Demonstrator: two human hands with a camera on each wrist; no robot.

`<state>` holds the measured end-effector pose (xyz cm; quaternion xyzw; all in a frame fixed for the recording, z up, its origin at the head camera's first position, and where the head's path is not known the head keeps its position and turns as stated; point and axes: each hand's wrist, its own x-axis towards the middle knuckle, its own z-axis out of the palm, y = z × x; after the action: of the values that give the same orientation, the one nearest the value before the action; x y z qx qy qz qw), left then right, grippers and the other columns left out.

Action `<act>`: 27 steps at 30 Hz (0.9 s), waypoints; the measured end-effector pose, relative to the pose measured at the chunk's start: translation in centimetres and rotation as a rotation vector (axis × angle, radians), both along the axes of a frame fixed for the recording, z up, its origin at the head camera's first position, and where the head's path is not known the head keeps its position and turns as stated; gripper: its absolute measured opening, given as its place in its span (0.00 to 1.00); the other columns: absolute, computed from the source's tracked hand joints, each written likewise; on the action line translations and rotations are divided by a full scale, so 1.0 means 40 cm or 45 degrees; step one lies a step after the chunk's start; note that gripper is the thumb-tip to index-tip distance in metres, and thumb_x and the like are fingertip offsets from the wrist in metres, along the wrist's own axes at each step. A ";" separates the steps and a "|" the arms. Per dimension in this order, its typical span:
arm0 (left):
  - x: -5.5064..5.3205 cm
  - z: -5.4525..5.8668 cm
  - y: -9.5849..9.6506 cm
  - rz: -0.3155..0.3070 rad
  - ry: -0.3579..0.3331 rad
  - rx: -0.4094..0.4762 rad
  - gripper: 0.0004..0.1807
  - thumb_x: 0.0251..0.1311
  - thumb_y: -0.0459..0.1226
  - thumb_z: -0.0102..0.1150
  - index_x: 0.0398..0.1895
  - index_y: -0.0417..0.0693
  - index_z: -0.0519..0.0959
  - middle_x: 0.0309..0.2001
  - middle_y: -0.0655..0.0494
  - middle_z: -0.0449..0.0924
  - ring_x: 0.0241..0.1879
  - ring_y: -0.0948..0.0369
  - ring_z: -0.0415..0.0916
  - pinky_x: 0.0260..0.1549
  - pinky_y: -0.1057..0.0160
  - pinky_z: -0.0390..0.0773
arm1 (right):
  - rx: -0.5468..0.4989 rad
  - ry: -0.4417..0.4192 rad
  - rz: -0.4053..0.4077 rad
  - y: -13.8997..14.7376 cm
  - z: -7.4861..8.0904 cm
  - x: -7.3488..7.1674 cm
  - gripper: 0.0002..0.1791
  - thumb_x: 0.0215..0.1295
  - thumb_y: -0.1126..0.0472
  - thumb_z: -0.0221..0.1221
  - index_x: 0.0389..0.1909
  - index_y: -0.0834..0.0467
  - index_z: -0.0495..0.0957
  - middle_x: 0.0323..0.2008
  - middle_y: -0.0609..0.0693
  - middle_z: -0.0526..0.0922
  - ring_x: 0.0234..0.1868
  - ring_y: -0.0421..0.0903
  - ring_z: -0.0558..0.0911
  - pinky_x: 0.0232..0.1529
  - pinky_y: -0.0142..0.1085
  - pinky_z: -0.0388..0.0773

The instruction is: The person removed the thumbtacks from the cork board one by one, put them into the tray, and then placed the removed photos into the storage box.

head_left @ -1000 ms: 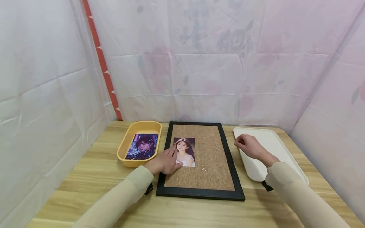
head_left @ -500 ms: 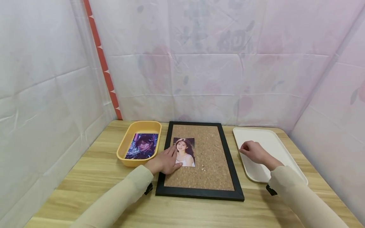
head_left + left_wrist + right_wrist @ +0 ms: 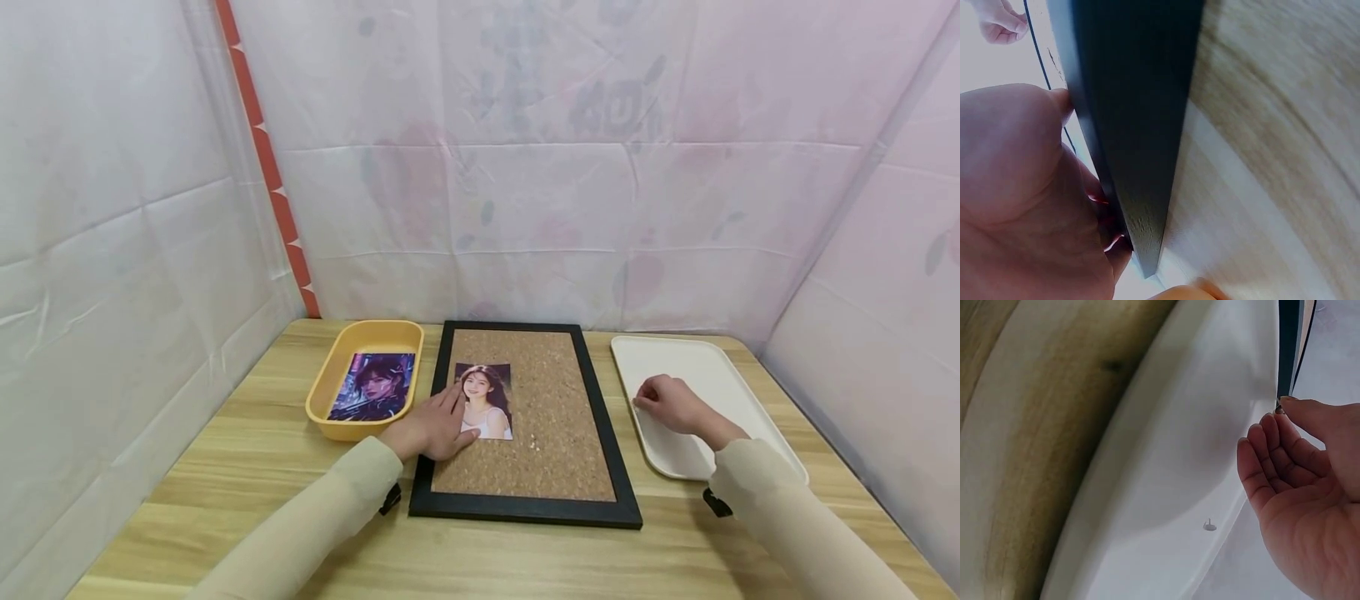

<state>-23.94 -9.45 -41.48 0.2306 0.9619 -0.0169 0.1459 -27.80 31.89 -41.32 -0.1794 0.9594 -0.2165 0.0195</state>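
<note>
A framed corkboard (image 3: pixel 558 392) lies flat on the table, with a portrait photo (image 3: pixel 489 412) on its left half. My left hand (image 3: pixel 431 427) rests flat over the photo's left edge, fingers straight and thumb near its lower corner. Over the left side of the white tray (image 3: pixel 708 371), my right hand (image 3: pixel 675 406) pinches a tiny thumbtack (image 3: pixel 1279 409) between thumb and index finger; much of it is hidden by the fingertips. Another thumbtack (image 3: pixel 1210 526) lies loose on the tray in the right wrist view, point up.
Left of the corkboard stands a yellow bin (image 3: pixel 318 400) holding a purple illustrated picture (image 3: pixel 375 387). The board's black frame (image 3: pixel 525 510) forms a raised border. A pale curtain (image 3: pixel 540 200) hangs behind the wooden table (image 3: pixel 225 467) and along both sides.
My right hand has moved a little right and down, from the tray's left rim to over the tray. My left hand stays on the photo.
</note>
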 end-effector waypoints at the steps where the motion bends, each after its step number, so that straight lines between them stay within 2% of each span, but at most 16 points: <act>1: 0.000 0.000 0.000 0.003 0.000 0.000 0.42 0.79 0.58 0.37 0.80 0.35 0.51 0.82 0.40 0.41 0.81 0.47 0.41 0.77 0.52 0.51 | 0.003 0.004 -0.001 0.003 0.000 0.000 0.08 0.70 0.65 0.60 0.33 0.67 0.81 0.28 0.51 0.81 0.28 0.43 0.75 0.31 0.38 0.73; 17: 0.005 -0.003 -0.002 0.004 -0.012 -0.016 0.42 0.79 0.58 0.36 0.81 0.35 0.51 0.82 0.40 0.43 0.81 0.48 0.41 0.77 0.53 0.50 | 0.044 0.022 -0.059 0.068 -0.015 0.006 0.08 0.68 0.68 0.61 0.31 0.69 0.80 0.27 0.53 0.81 0.28 0.45 0.75 0.30 0.38 0.73; 27: 0.000 -0.003 -0.001 -0.007 0.006 -0.009 0.42 0.79 0.58 0.35 0.81 0.35 0.51 0.82 0.40 0.42 0.81 0.48 0.41 0.77 0.52 0.50 | 0.079 0.038 -0.104 0.112 -0.008 0.002 0.08 0.66 0.68 0.61 0.29 0.69 0.80 0.25 0.53 0.81 0.27 0.46 0.76 0.30 0.39 0.73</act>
<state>-23.95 -9.48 -41.59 0.2325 0.9616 -0.0212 0.1442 -27.71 36.35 -41.62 -0.1425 0.9724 -0.1848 0.0017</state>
